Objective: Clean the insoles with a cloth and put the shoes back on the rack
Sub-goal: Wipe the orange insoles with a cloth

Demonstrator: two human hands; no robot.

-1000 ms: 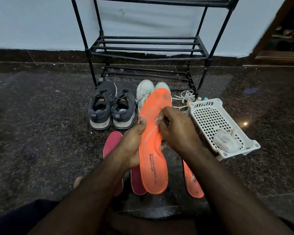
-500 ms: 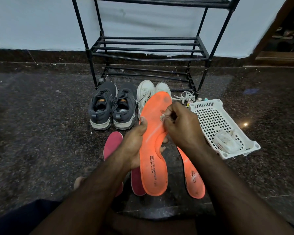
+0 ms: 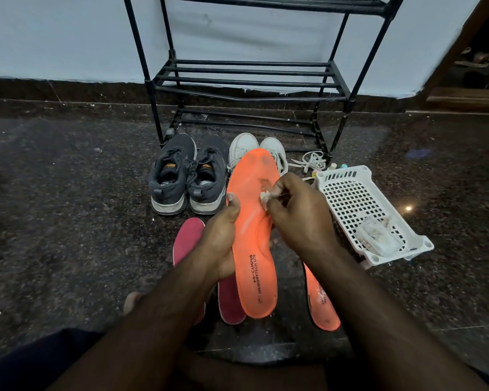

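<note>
Now, from the head view: left hand [image 3: 219, 244] grips the orange insole [image 3: 251, 235] by its edge, just in front of the rack [image 3: 246, 80]. Right hand [image 3: 297, 218] pinches a small cloth [image 3: 265, 196] against a dark stain near the toe. Risk: hard rubbing could bend the unsupported toe, or the tiny cloth may slip free.

arms: bare, no sleeves | lap: dark navy garment [image 3: 40, 359]

2 shoe pairs [image 3: 188, 176] before the rack [image 3: 246, 80]; basket [image 3: 359, 193] right; insoles [image 3: 188, 244] nearest.
</note>
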